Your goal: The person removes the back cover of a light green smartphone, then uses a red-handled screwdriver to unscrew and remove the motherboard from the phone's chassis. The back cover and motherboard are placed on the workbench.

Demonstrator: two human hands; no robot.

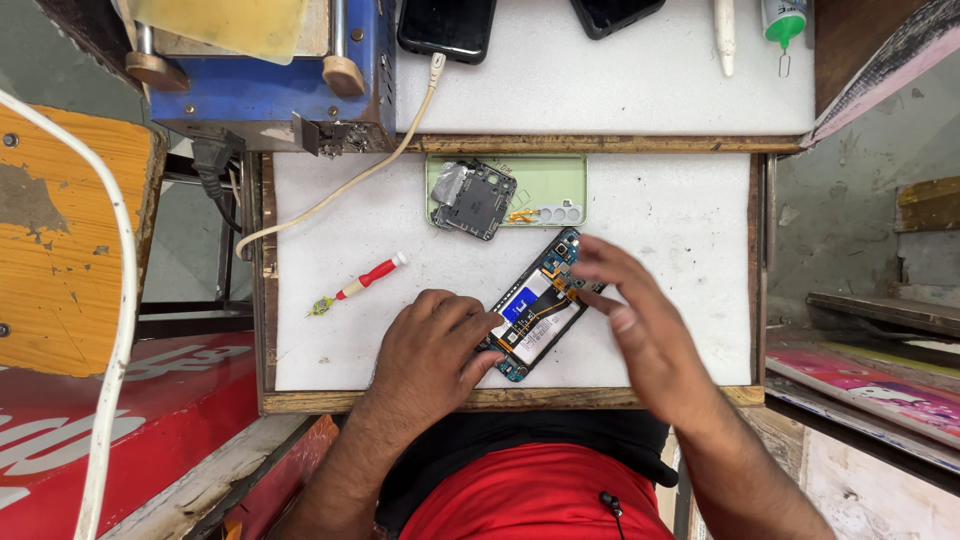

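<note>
An opened phone (535,308), its back removed so that the battery and blue circuit boards are exposed, is laid slantwise on the white worktop (680,220), near the front edge. Its lower end is pinned down by the left hand (432,350), whose fingers are curled and pressed onto the near corner, the thumb being set against the phone's side. The right hand (640,320) is held over the phone's upper end, its fingers stretched out loosely and spread; the fingertips (590,268) are seen at or just above the upper board, but the hand is blurred, and whether anything is pinched between them cannot be told. Behind the phone, at the back of the worktop, a pale green back cover (545,180) is laid flat, and a dark inner frame part (473,200) with a bit of silver foil is rested on its left end. To the left of the hands a small screwdriver (358,284) with a red and white handle is left lying well apart from the phone. A white cable (340,190) is run across the worktop's left corner to a black phone (447,25) on the upper shelf, beside a blue machine (270,100).
</note>
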